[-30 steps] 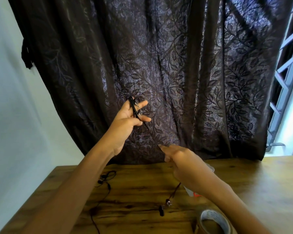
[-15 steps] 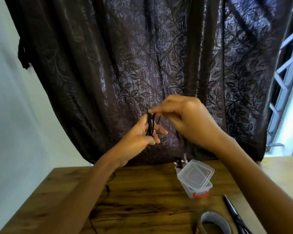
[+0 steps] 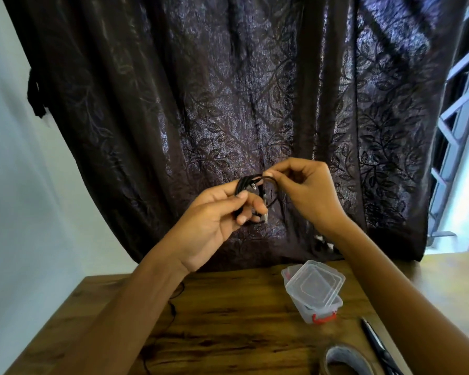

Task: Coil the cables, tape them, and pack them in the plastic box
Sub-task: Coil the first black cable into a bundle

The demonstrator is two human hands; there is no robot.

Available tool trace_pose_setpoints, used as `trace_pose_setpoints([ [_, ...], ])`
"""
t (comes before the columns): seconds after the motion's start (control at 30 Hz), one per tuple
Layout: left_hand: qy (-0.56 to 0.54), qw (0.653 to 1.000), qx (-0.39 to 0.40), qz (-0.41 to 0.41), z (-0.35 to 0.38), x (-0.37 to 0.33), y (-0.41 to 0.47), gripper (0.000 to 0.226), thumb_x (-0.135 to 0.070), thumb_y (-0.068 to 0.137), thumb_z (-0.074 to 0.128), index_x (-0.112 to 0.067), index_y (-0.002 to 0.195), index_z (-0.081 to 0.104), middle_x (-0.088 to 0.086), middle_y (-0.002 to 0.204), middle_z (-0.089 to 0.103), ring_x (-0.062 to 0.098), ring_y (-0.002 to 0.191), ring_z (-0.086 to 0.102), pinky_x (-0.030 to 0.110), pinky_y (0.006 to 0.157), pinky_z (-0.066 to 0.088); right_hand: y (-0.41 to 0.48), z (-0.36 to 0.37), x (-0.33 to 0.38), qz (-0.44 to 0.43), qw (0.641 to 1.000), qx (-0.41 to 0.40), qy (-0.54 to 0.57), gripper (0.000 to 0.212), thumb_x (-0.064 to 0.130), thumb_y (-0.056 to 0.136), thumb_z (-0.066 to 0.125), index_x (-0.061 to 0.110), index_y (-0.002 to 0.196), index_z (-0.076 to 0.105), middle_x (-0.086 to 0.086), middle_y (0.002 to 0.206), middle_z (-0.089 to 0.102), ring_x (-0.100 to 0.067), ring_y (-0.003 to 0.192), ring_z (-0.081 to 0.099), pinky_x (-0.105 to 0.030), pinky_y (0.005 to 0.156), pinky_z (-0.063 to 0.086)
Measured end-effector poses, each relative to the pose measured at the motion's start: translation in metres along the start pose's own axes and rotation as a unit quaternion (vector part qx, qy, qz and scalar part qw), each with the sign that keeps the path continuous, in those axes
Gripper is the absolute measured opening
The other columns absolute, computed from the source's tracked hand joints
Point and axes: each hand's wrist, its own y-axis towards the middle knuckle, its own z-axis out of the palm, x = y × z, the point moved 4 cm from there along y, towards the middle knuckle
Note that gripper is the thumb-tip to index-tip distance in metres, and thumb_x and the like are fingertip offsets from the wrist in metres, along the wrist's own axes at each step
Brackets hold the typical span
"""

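Black cable (image 3: 248, 185) is wound into a small coil and held up in the air, above the wooden table (image 3: 228, 320) and in front of the dark curtain (image 3: 228, 90). Left hand (image 3: 214, 215) closes its fingers around the coil. Right hand (image 3: 306, 185) pinches the loose end at the top of the coil. On the table below stand a clear plastic box (image 3: 316, 293), a tape roll (image 3: 347, 359) and scissors (image 3: 378, 347).

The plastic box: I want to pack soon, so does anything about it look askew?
Yes. The lid lies crooked across the plastic box, turned off square and unlatched, its corners overhanging the rim.
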Motion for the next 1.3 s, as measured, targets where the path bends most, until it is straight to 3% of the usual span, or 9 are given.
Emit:
trace_pose_setpoints([
  [0.17,-0.035,0.999,-0.026,-0.004,-0.007,-0.001,0.000,0.027,-0.005,0.092,0.035,0.000,0.104,0.059,-0.002,0.072,0.063,0.003,0.051,0.042,0.019,0.068,0.050,-0.025,0.015,-0.022,0.084,0.995,0.015,0.053,0.017,0.031,0.081,0.059,0.021,0.069,0.064,0.007,0.051,0.056,-0.013,0.046,0.036,-0.024,0.043,0.028],
  [0.33,-0.036,0.998,-0.044,-0.026,-0.010,0.001,-0.001,0.029,-0.006,0.094,0.034,0.000,0.102,0.062,-0.004,0.069,0.061,0.002,0.052,0.042,0.020,0.074,0.050,-0.051,0.029,-0.036,0.130,0.985,0.035,0.106,0.017,0.022,0.090,0.053,0.022,0.077,0.064,0.003,0.054,0.059,-0.008,0.039,0.042,-0.018,0.039,0.036],
  [0.53,-0.044,0.998,-0.011,-0.052,-0.006,0.006,-0.004,0.029,-0.009,0.086,0.041,-0.002,0.108,0.058,-0.002,0.083,0.072,0.003,0.051,0.040,0.021,0.069,0.049,-0.037,0.010,-0.032,0.124,0.984,-0.071,0.105,0.018,0.022,0.092,0.053,0.024,0.080,0.067,0.007,0.049,0.057,-0.009,0.042,0.041,-0.022,0.041,0.033],
  [0.67,-0.075,0.996,-0.007,-0.055,-0.003,0.008,-0.004,0.029,-0.008,0.085,0.040,-0.006,0.108,0.059,0.001,0.090,0.072,0.003,0.050,0.040,0.020,0.066,0.051,-0.030,0.012,-0.035,0.136,0.986,-0.040,0.092,0.018,0.028,0.089,0.056,0.017,0.082,0.068,0.007,0.048,0.056,-0.013,0.043,0.039,-0.023,0.041,0.031],
  [0.9,-0.102,0.992,-0.070,-0.013,-0.017,0.004,0.003,0.031,-0.007,0.094,0.034,-0.007,0.115,0.056,0.002,0.107,0.071,0.002,0.054,0.043,0.020,0.074,0.048,-0.062,0.029,-0.038,0.158,0.985,0.041,0.059,0.017,0.028,0.088,0.056,0.018,0.079,0.066,0.003,0.052,0.056,-0.021,0.047,0.037,-0.029,0.044,0.028],
  [1.0,-0.098,0.990,-0.102,0.001,-0.024,0.007,0.004,0.034,-0.007,0.096,0.033,-0.005,0.125,0.051,0.002,0.119,0.066,0.003,0.059,0.048,0.022,0.080,0.047,-0.077,0.035,-0.036,0.152,0.983,0.106,-0.007,0.009,0.023,0.092,0.054,0.023,0.093,0.063,0.005,0.055,0.059,-0.006,0.042,0.042,-0.022,0.044,0.034],
  [1.1,-0.081,0.987,-0.141,0.009,-0.028,0.012,0.004,0.037,-0.004,0.095,0.035,-0.008,0.129,0.048,0.000,0.127,0.061,0.004,0.066,0.052,0.028,0.090,0.043,-0.090,0.042,-0.030,0.100,0.961,0.200,-0.163,0.023,0.026,0.095,0.048,0.028,0.117,0.054,0.010,0.067,0.064,-0.002,0.054,0.055,-0.022,0.055,0.044],
  [1.23,-0.003,0.986,-0.164,0.006,-0.026,0.018,0.003,0.041,-0.001,0.097,0.033,-0.013,0.134,0.043,-0.006,0.133,0.055,0.003,0.076,0.057,0.033,0.102,0.039,-0.095,0.043,-0.011,0.048,0.921,0.262,-0.285,0.042,0.034,0.098,0.039,0.025,0.138,0.033,0.004,0.099,0.067,-0.022,0.092,0.062,-0.035,0.074,0.046],
  [1.3,0.076,0.984,-0.163,0.004,-0.022,0.020,0.002,0.043,-0.001,0.097,0.033,-0.018,0.136,0.040,-0.012,0.136,0.051,-0.001,0.077,0.058,0.029,0.104,0.037,-0.091,0.041,0.000,-0.014,0.905,0.233,-0.356,0.042,0.034,0.098,0.036,0.023,0.138,0.034,0.002,0.106,0.065,-0.024,0.094,0.063,-0.035,0.071,0.045],
])
